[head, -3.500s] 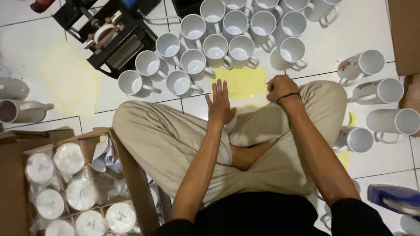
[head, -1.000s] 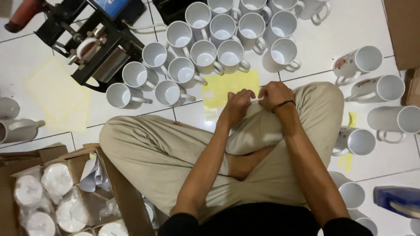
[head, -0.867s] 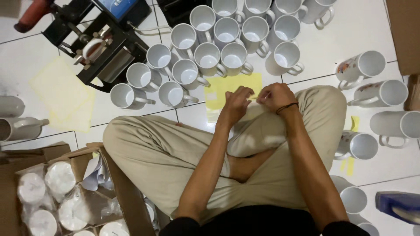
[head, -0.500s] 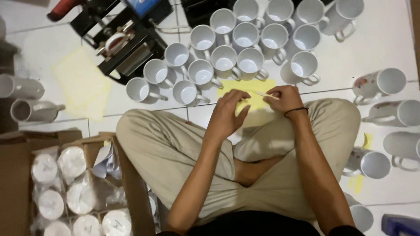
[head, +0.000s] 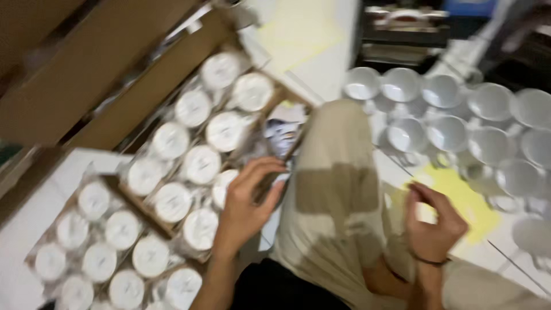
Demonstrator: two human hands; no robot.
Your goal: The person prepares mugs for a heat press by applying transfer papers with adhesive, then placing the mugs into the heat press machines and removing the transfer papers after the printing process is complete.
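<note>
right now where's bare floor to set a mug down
Free: the white floor left of the cardboard box, and the tile beyond the knee near the pale sheet. Crowded: the wrapped mugs filling the box by the left hand, and the open mugs beyond the right hand.

The left hand (head: 248,198) grips the edge of a cardboard box (head: 135,100) packed with wrapped white mugs (head: 172,201). The right hand (head: 433,221), fingers curled, hovers beside a yellow sheet (head: 468,201), near open white mugs (head: 447,132) on the tiled floor (head: 304,46).

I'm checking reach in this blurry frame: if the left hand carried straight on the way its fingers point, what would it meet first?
Probably the cardboard box edge and a wrapped white mug by the left hand; blur hides depth.
</note>
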